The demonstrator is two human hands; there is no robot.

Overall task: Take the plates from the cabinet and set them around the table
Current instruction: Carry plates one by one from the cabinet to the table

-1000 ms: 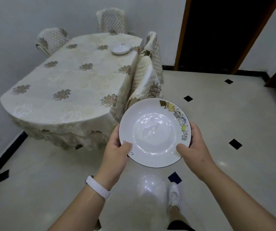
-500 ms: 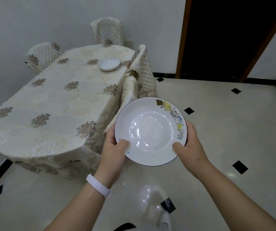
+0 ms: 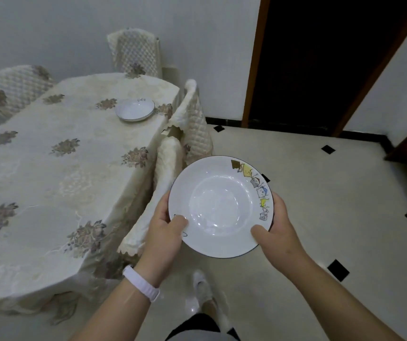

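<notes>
I hold a white deep plate (image 3: pixel 218 205) with small cartoon figures along its right rim, level in front of me over the floor. My left hand (image 3: pixel 164 232) grips its left rim with the thumb on top. My right hand (image 3: pixel 275 230) grips the right rim the same way. A second white plate (image 3: pixel 135 110) lies on the table (image 3: pixel 50 168) near its far right corner. The table wears a cream cloth with brown flower motifs and stands to my left.
Two covered chairs (image 3: pixel 190 129) are pushed in along the table's right side, the nearer one just left of the held plate. Two more chairs (image 3: pixel 133 52) stand at the far end and far left. A dark doorway (image 3: pixel 320 57) opens ahead on the right. Pale tiled floor lies underfoot.
I have walked closer along the table's right side. The table and its plate now look larger and nearer. Both hands keep the same grip on the plate.
</notes>
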